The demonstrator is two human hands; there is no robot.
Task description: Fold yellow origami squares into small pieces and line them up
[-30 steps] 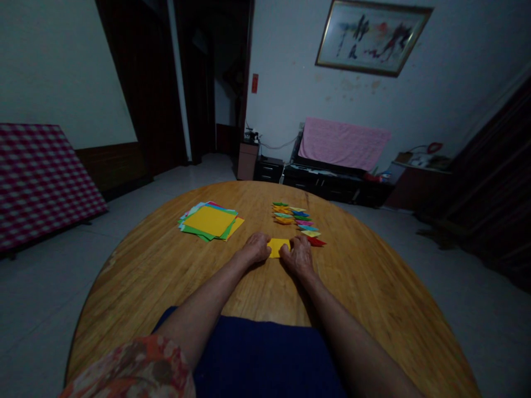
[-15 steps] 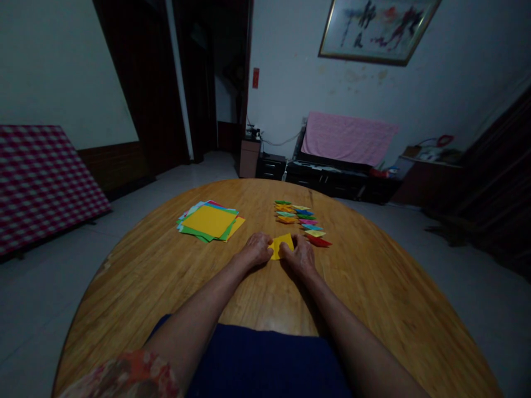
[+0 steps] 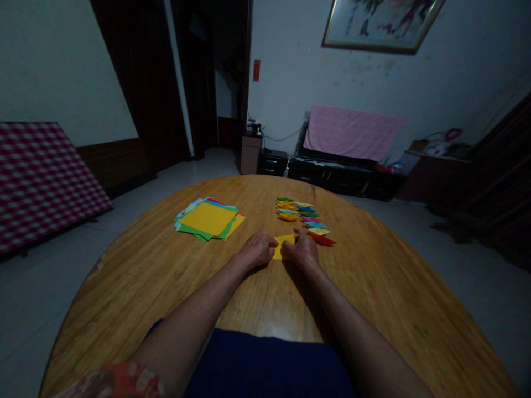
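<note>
Between my two hands is a small folded piece of yellow paper, low over the wooden table. My left hand grips its left edge, thumb and fingers closed. On the other side my right hand pinches the paper's right part, with the thumb lying across its face. Just beyond my right hand stand several small folded paper boats in two rows, the nearest a red boat. Left of my hands lies a stack of coloured square paper sheets, a yellow one on top.
The round wooden table reaches across the view, its far edge curving before a black cabinet. A pink towel drapes over something on that cabinet. A red-and-white checked cloth hangs at the left.
The yellow paper has gone from tilted to lying flatter and straighter. My right hand has shifted slightly to the right. The camera view has moved a little.
</note>
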